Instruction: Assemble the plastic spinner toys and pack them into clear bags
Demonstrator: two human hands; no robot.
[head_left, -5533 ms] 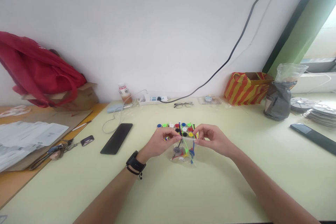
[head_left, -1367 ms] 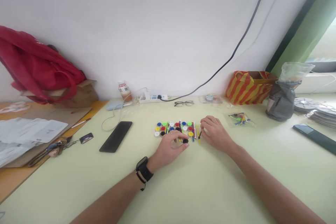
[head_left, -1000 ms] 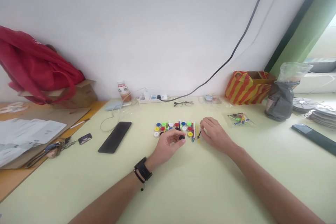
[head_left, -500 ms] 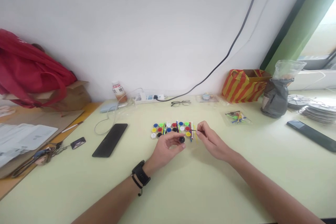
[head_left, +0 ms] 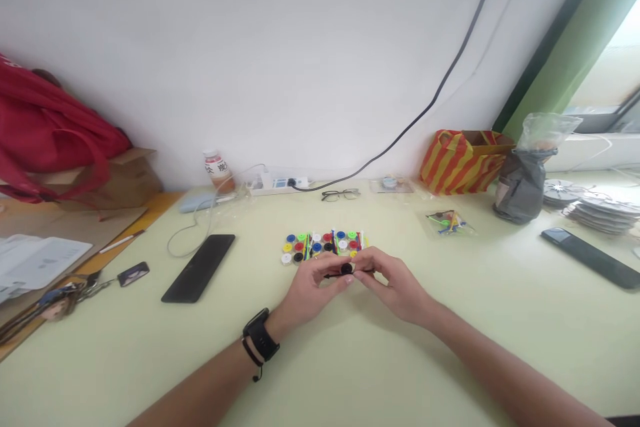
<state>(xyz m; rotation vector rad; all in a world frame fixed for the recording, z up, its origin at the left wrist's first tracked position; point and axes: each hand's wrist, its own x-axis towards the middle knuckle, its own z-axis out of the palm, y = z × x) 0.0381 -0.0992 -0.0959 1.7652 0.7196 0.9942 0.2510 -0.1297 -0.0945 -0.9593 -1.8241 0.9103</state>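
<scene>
My left hand [head_left: 306, 285] pinches a small round piece with a black top [head_left: 346, 269] between thumb and fingers. A thin black stick [head_left: 331, 275] lies across this piece, its other end in the fingertips of my right hand [head_left: 399, 285]. Both hands are close together above the table, fingertips nearly touching. Whether the stick passes through the piece or only along its side, I cannot tell. Just beyond the hands are rows of small round pieces [head_left: 317, 247] with blue, yellow, white, red, green and black tops. Thin coloured sticks [head_left: 307, 245] lie between the rows, partly hidden by my hands.
On the pale green table [head_left: 320, 367] lie a black phone [head_left: 199, 269], eyeglasses [head_left: 341, 195], a clear bag of coloured parts [head_left: 449, 222] and a dark phone [head_left: 590, 257]. A power strip [head_left: 280, 187], drink bottle [head_left: 219, 171] and striped bag [head_left: 460, 161] stand near the wall.
My right hand has moved left, bringing the black stick from beside the rows up to the round black piece. My left hand keeps its hold. The view has shifted slightly.
</scene>
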